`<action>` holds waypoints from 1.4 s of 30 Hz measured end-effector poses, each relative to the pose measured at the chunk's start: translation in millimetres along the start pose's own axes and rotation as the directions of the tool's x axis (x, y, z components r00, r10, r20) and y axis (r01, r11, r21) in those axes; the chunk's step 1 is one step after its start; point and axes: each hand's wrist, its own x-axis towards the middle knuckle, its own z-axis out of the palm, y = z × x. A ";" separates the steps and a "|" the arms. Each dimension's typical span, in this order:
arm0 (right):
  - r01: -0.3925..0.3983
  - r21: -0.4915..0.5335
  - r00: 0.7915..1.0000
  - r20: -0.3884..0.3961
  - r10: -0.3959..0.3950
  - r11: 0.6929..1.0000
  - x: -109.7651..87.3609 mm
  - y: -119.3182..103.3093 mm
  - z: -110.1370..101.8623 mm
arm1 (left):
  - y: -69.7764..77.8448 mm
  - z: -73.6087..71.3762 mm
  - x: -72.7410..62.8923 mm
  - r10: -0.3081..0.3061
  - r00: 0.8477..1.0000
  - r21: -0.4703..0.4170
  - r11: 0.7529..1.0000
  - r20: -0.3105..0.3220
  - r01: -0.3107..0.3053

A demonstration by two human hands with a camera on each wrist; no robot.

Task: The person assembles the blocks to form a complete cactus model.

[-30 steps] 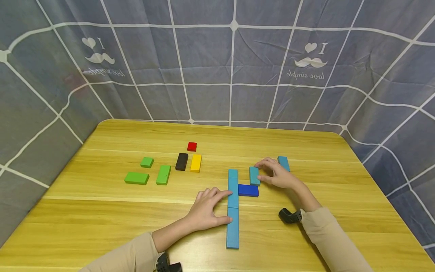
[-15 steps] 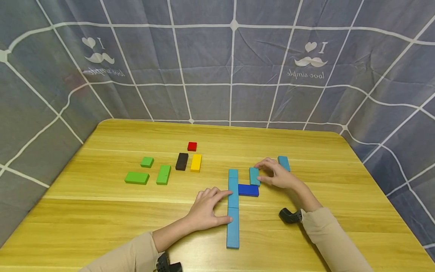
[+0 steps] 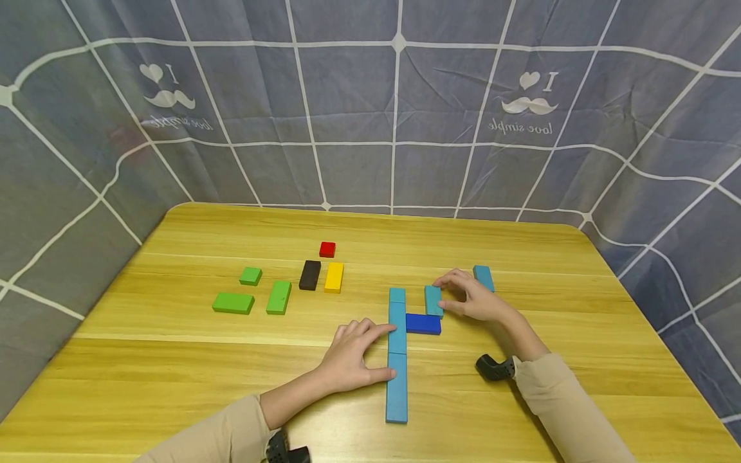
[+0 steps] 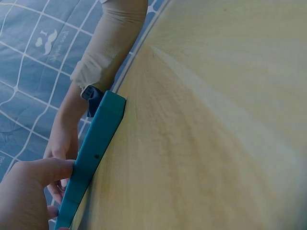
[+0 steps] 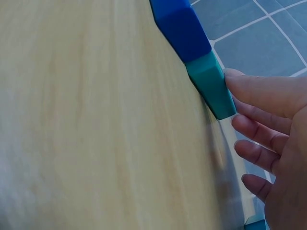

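Several light blue blocks [image 3: 397, 399] lie end to end in a straight row on the table. My left hand [image 3: 346, 360] rests its outstretched thumb and index finger on the row's left side; in the left wrist view the thumb touches the teal-looking block [image 4: 96, 148]. A dark blue block [image 3: 423, 324] lies crosswise against the row's right side. Another light blue block [image 3: 433, 300] stands lengthwise at the dark blue one's far side, near its right end. My right hand [image 3: 476, 298] holds that block between thumb and index finger, its other fingers loosely bent in the right wrist view.
One more light blue block [image 3: 483, 278] lies just beyond the right hand. To the left are several green blocks [image 3: 279, 298], a black block [image 3: 309, 275], a yellow block [image 3: 334, 278] and a small red block [image 3: 327, 249]. A grey curtain [image 3: 347, 116] hangs behind the wooden table [image 3: 202, 373].
The light blue block in my right hand has slid very slightly nearer, against the dark blue block. My left hand stays in place on the row.
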 end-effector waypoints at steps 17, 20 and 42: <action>0.045 0.022 0.998 -0.051 -0.044 0.999 0.6 15.5 -6.8 | 2.1 -1.7 -0.2 -0.018 1.000 -0.005 1.000 0.012 0.018; 0.007 0.026 0.995 -0.098 -0.004 1.000 -1.3 21.0 -16.6 | 1.9 -1.4 -0.2 -0.015 1.000 0.001 1.000 0.006 0.015; -0.292 0.215 0.955 0.015 0.296 0.932 -38.4 69.3 -63.1 | 2.2 -1.3 1.5 -0.009 1.000 0.006 1.000 0.002 0.009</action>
